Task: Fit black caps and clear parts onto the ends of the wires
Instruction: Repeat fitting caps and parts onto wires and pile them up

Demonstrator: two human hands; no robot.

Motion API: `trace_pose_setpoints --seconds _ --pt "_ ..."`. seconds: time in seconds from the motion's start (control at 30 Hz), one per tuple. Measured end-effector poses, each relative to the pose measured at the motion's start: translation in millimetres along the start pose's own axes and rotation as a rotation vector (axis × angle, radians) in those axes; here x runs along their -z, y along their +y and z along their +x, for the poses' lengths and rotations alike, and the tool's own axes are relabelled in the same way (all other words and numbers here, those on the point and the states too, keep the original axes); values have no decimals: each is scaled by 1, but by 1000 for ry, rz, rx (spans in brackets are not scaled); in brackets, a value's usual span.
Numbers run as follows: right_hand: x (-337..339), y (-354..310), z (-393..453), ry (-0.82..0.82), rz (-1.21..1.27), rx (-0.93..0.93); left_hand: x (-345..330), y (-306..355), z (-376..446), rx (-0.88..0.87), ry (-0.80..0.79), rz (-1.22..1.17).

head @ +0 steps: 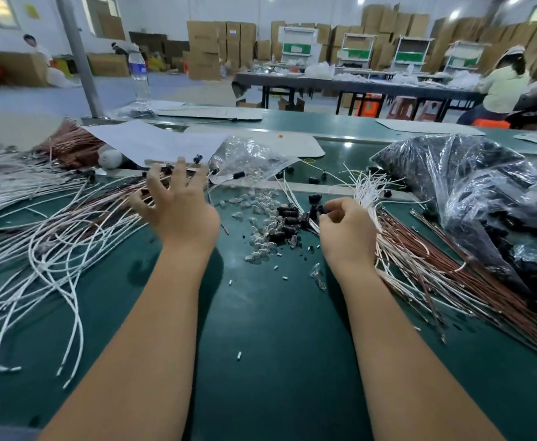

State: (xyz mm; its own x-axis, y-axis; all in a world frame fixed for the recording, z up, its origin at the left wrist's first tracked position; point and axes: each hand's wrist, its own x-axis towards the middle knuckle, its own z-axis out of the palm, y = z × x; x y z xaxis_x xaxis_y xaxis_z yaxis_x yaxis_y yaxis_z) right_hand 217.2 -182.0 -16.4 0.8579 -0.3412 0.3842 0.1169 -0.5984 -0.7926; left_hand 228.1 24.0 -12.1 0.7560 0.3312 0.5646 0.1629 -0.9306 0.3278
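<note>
My two arms reach out over the green worktop (276,361). A few tiny white bits lie on it between them. My right hand (346,230) is curled, and its fingers (335,206) look pinched on something small and dark, maybe one cap, but I cannot see it well. That hand sits just beside a bunch of white wires (369,189) on its right; I cannot tell if it holds any of them. The bunch runs away from me, and its bare ends fan out past my knuckles. My left hand (178,205) is lifted with its fingers (152,183) spread wide and holds nothing. It hangs over a messy pile of wires (54,237) that trail off to my left. Between my hands, a bit further out, lie the black caps (289,216), and the clear parts (262,233) are mixed in on their left side. The caps are right by my right fingers, so I think that hand should do the picking. A little past them a plastic bag (254,157) lies open. On the far right is a big bag (470,192) full of dark parts.
</note>
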Motion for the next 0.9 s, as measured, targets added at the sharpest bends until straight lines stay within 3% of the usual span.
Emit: trace_pose_setpoints --seconds 0.1,0.2,0.4,0.47,0.6,0.73,0.9 --pt "1 2 -1 -42 -248 27 -3 15 -3 -137 -32 -3" --pt "0 3 -3 -134 -481 49 -9 34 -12 -285 -161 -77" --pt "0 5 -2 -163 -526 25 -25 48 -19 -425 -347 -209" --pt "1 5 -3 -157 -493 -2 -26 47 -17 -391 -319 -211" --pt "1 3 -3 -124 -405 -34 -23 29 -6 -196 -108 -73" --pt "-1 2 -2 -91 -359 -19 -23 3 4 83 -215 -19" --pt "0 1 -6 -17 -248 1 -24 0 6 64 -259 0"
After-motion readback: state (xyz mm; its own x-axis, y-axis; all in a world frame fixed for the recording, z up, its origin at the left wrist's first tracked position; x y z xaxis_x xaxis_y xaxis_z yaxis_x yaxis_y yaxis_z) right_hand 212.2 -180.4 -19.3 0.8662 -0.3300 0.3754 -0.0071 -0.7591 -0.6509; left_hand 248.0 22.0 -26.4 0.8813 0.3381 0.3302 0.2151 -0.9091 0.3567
